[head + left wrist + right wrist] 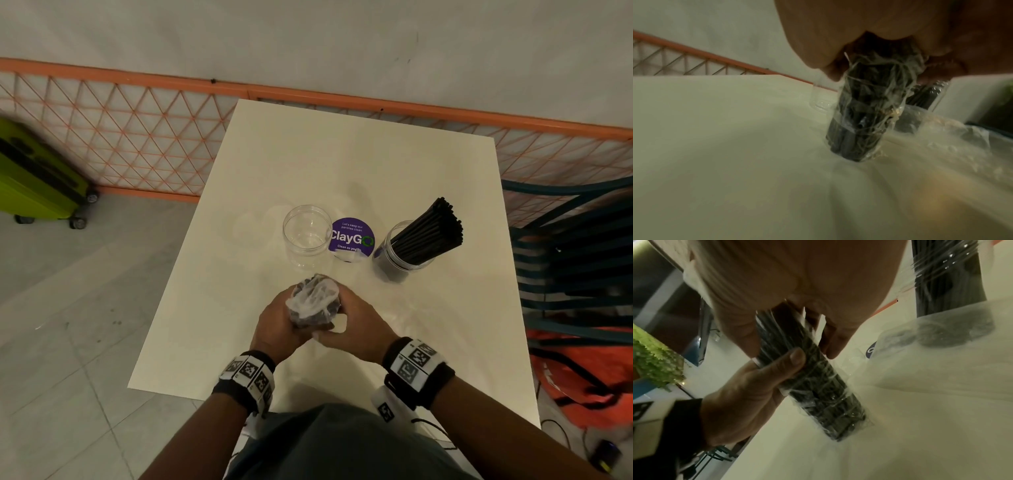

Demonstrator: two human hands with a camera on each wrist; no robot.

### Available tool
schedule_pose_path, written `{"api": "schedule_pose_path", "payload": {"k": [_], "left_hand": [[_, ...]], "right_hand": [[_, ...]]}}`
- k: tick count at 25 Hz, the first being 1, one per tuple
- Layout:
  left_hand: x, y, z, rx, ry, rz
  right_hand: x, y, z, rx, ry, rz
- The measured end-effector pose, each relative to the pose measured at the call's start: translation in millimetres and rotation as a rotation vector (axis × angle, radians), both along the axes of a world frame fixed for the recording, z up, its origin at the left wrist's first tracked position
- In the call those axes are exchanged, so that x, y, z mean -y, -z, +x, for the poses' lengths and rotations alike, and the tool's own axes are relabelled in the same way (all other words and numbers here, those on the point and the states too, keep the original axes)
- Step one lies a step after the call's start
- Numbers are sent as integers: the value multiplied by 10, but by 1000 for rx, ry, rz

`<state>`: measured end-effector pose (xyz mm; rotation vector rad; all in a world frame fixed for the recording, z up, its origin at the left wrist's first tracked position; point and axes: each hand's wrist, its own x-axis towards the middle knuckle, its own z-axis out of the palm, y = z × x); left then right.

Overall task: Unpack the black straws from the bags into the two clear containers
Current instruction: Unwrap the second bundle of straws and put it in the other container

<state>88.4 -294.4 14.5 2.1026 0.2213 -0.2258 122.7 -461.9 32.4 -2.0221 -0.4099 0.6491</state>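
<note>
Head view gives the layout: white counter (342,164), empty jar (307,234) left of a purple ClayGo sticker (351,238), full jar (404,251) right of it with black straws (433,231) fanning out over the rim toward the right. It only shows the crumpled open top of the bag (315,301); the wrist views show the rest. Left wrist: bag (861,116) stands roughly upright, bottom end on the counter (715,146), clear film wrinkled tight around a dark straw bundle; an emptied clear bag (953,133) lies flat just right of it, which I can't make out from the head. Right wrist: bag (813,381) tilted, lower end touching the counter (920,418), full jar (949,288) behind. Left hand (279,323) wrapped around the bag's upper half, thumb (791,363) pressed across the film in the right wrist view. Right hand (356,327) also closed on the bag from the other side, near the top; fingers (836,339) curl against the film. Both hands hold the same bag, near the front-centre of the counter, well short of either jar. Straws in the bag all still inside the film. Blur in both wrist views, can't tell if the top is torn open.
</note>
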Motion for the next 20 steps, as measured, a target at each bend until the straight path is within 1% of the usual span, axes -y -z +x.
{"api": "schedule_pose_path", "payload": {"k": [1, 3, 4, 6, 8, 9, 11, 13, 15, 16, 17, 18, 19, 20], "left_hand": [[-3, 24, 9, -13, 45, 16], [-13, 48, 19, -106, 101, -33], [-37, 77, -2, -120, 95, -73], [-72, 81, -32, -69, 78, -123], [-49, 50, -62, -61, 69, -154], [-36, 30, -75, -60, 62, -130], [-40, 76, -105, 15, 28, -63], [-35, 75, -132, 26, 29, -54], [-40, 75, -145, 34, 63, -74], [-28, 78, -132, 38, 72, -77], [-23, 92, -132, 19, 84, -82], [-11, 97, -106, -34, 99, -119], [9, 104, -76, -124, 120, -155], [35, 128, -61, -171, 117, -158]], "right_hand": [[-5, -5, 1, -2, 7, -23], [-2, 2, 23, 9, 8, -105], [6, 8, 38, 21, -7, -135], [6, 5, 48, 57, -41, -166], [4, 15, 53, 73, -59, -189], [-4, 27, 55, 71, -67, -216], [-16, 50, 46, 53, -75, -261], [2, 76, 34, 69, -98, -307], [37, 122, 39, 124, -122, -387], [49, 155, 54, 128, -110, -408], [49, 179, 59, 109, -95, -403], [42, 207, 67, 87, -91, -398], [31, 230, 68, 82, -102, -403], [21, 262, 61, 85, -124, -430]]}}
